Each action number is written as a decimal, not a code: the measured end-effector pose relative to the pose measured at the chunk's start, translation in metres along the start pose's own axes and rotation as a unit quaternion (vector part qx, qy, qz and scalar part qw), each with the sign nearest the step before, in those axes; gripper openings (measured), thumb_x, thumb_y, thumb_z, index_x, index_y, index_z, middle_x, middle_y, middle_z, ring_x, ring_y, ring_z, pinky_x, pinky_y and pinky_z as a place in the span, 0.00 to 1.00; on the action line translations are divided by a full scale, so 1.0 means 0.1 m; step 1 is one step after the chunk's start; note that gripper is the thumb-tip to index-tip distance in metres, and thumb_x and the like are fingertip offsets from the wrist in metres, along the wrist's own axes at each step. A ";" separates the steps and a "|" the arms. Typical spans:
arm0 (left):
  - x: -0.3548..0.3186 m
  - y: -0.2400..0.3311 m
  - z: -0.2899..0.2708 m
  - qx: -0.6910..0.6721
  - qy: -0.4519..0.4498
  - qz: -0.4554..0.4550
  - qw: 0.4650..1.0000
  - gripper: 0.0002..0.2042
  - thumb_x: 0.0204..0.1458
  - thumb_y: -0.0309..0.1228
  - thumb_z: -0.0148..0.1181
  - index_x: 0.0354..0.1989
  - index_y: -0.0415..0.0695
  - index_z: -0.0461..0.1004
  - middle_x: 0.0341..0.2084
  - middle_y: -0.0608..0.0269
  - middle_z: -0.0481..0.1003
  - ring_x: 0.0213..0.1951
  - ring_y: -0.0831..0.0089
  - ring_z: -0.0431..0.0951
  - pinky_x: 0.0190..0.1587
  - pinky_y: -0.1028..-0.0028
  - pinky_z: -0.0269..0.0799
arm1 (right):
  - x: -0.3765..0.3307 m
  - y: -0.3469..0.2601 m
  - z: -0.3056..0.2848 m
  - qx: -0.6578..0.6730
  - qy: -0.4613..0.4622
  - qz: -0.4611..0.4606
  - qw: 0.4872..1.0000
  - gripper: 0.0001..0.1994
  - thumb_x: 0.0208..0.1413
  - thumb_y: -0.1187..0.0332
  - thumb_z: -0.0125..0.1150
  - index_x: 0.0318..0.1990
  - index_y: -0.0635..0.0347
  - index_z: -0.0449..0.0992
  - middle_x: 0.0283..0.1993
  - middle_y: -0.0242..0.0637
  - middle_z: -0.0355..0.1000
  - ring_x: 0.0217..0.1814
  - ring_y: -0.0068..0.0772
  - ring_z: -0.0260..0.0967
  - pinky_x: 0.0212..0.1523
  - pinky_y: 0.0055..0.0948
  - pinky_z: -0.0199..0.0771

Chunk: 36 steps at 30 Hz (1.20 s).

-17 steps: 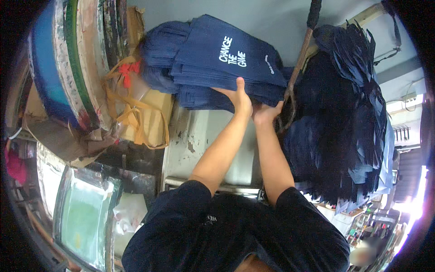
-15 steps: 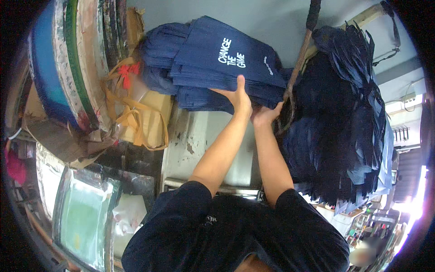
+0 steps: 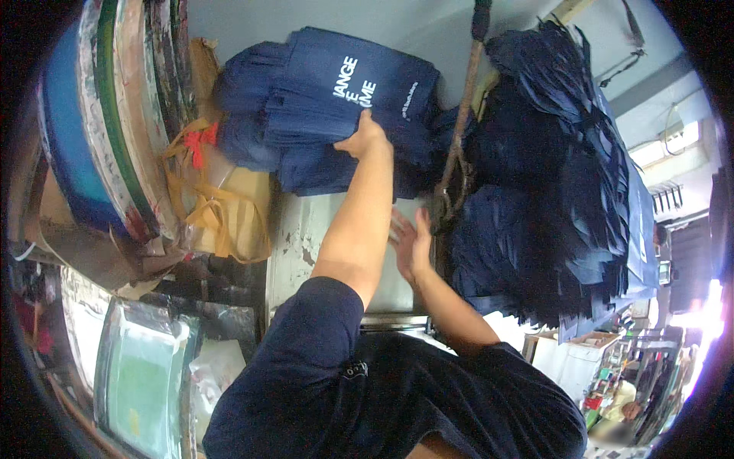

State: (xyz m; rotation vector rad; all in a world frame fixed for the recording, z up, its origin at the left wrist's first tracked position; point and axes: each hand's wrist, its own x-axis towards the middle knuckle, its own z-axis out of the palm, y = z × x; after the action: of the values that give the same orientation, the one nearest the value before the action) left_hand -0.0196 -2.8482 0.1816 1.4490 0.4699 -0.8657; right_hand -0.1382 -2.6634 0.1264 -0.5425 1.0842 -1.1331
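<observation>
A thick stack of navy fabric bags with white print lies ahead of me, its near edges layered like pages. My left hand rests against the near side of the stack, thumb and fingers spread apart. Part of the print is covered by that hand or by a fold in the top bag. Closer to me and lower, my right hand hangs free of the stack, its fingers apart and nothing in them. It is over a worn pale metal surface.
A large heap of navy bags stands on the right, beside an upright rusty rod. Framed screens lean at the left, near a yellow box with tan straps. Another person is far off at lower right.
My right hand has left the stack's near edge and come down toward me. My left hand still touches the bags; the top bag now looks bent. The view has shifted slightly.
</observation>
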 end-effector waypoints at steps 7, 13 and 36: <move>0.27 -0.12 -0.23 -0.223 -0.142 0.108 0.958 0.36 0.30 0.21 0.68 0.54 0.31 0.59 0.49 0.49 0.70 0.47 0.59 0.73 0.51 0.65 0.71 | -0.99 0.07 -0.93 -0.080 -0.096 0.069 0.990 0.36 0.56 0.45 0.50 0.67 0.48 0.45 0.54 0.50 0.68 0.54 0.45 0.66 0.54 0.46 0.60; -0.35 0.74 -0.49 -0.251 -0.267 0.067 0.928 0.23 0.35 0.17 0.65 0.45 0.37 0.70 0.43 0.59 0.73 0.43 0.64 0.74 0.47 0.65 0.71 | -1.58 0.25 -1.78 -0.107 -0.056 0.017 0.993 0.27 0.60 0.55 0.50 0.62 0.58 0.55 0.48 0.45 0.71 0.47 0.35 0.70 0.48 0.36 0.68; -3.69 0.22 -5.47 -0.047 -0.421 0.295 0.856 0.33 0.30 0.23 0.65 0.53 0.30 0.65 0.43 0.51 0.74 0.44 0.64 0.75 0.50 0.69 0.70 | -2.26 -0.91 -0.77 0.206 -0.677 0.133 0.693 0.49 0.48 0.31 0.45 0.67 0.60 0.45 0.70 0.51 0.43 0.67 0.52 0.50 0.64 0.52 0.55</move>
State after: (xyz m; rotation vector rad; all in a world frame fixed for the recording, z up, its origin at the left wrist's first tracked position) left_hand -0.1151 -2.2368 0.4125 0.8976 -0.5680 -0.8536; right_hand -0.2542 -2.4789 0.2606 -0.6293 -0.4018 -0.4031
